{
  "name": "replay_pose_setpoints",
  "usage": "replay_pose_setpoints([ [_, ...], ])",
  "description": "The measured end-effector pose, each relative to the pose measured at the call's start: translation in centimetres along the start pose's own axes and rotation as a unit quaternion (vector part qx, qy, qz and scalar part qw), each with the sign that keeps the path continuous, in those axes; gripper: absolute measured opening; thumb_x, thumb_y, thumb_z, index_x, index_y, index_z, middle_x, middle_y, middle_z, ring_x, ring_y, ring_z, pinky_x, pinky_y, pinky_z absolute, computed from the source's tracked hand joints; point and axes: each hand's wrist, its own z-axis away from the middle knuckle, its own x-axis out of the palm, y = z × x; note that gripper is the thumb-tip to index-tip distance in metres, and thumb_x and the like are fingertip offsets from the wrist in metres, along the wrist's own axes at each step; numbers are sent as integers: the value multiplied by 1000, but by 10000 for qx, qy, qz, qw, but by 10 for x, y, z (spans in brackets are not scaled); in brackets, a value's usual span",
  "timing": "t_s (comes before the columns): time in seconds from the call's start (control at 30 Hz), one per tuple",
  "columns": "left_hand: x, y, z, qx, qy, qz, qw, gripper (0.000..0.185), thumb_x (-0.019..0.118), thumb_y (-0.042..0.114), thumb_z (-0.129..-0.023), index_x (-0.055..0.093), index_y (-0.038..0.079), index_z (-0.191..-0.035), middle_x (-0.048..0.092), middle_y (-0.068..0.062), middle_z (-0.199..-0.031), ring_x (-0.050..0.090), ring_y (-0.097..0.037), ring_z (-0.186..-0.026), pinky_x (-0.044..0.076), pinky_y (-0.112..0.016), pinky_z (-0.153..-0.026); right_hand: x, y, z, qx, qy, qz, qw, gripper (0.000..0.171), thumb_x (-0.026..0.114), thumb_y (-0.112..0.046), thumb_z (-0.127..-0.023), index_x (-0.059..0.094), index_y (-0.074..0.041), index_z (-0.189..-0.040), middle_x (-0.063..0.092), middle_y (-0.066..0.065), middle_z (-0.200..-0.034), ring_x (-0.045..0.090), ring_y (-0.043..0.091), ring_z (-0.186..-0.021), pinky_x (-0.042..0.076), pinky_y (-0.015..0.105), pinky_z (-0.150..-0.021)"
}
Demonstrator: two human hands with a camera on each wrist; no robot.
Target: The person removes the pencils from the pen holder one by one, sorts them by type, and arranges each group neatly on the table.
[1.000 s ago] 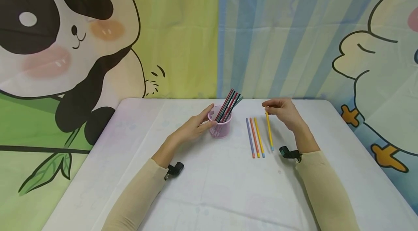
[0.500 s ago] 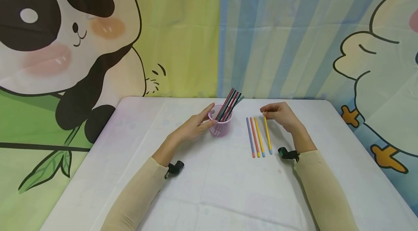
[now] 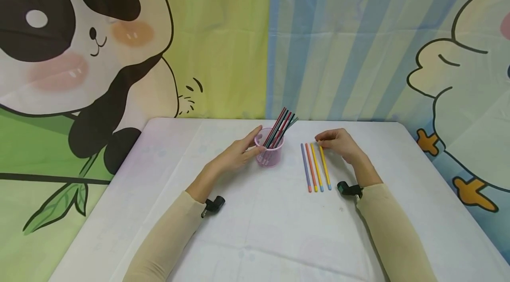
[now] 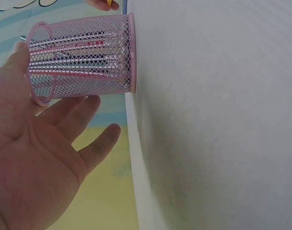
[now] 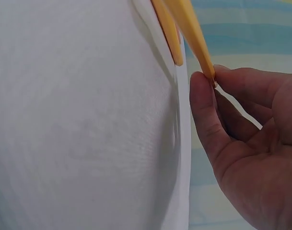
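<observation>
Yellow stick (image 3: 325, 168) is end-pinched by the right hand (image 3: 340, 144), seemingly for alignment with sticks (image 3: 311, 167) left of that grip, while the left hand (image 3: 235, 154) holds the cup (image 3: 270, 159), likely steadying it.

Cup (image 3: 271, 158) on table (image 3: 271, 229), left of sticks (image 3: 316, 167)

no legible text, no numbers, no labels

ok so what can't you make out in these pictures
Head view: how many sticks are in the pink cup; they overlap.
Left wrist view: most of the right hand, cut off by the top edge.
Right wrist view: far end of the held yellow stick, beyond the top edge.
</observation>
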Motion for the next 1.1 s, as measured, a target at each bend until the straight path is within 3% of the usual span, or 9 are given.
replay_pose_setpoints([
  [0.5, 1, 3, 2, -4, 39, -83, 10000, 77, 49, 63, -103, 9, 45, -166, 48, -14, -160, 48, -27, -147, 34, -49, -125, 3, 3, -1, 39, -6, 266, 9996, 30, 69, -11, -100, 71, 0, -129, 70, 22, -128, 64, 15, -88, 54, 26, -76],
  [0.77, 4, 5, 0, -53, 20, -171, 9998, 79, 48, 66, -102, 8, 43, -166, 45, -14, -162, 48, -26, -147, 34, -48, -125, 1, 4, 1, 36, 120, 707, 9974, 31, 70, -13, -100, 71, 1, -127, 72, 22, -120, 64, 18, -88, 51, 29, -73],
  [0.93, 4, 5, 0, -41, -2, -145, 9999, 80, 48, 67, -102, 8, 42, -167, 45, -13, -162, 48, -26, -147, 34, -48, -125, 7, -19, 11, -447, 364, 1032, 9930, 37, 71, -26, -101, 70, -5, -131, 70, 17, -130, 64, 28, -108, 53, 38, -89],
  [1.03, 4, 5, 0, -45, 18, -114, 9999, 79, 49, 66, -102, 8, 44, -166, 45, -12, -163, 48, -26, -147, 34, -48, -125, 16, -40, 21, -981, 473, 795, 9909, 40, 74, -32, -99, 72, -7, -130, 70, 17, -134, 66, 32, -117, 56, 43, -97],
  [1.1, 3, 4, 0, -38, 39, -108, 9999, 78, 49, 65, -102, 8, 44, -166, 45, -12, -163, 49, -26, -147, 35, -49, -125, 26, -52, 28, -1293, 563, 531, 9886, 38, 75, -32, -98, 74, -8, -127, 70, 17, -133, 68, 33, -117, 59, 39, -96],
])
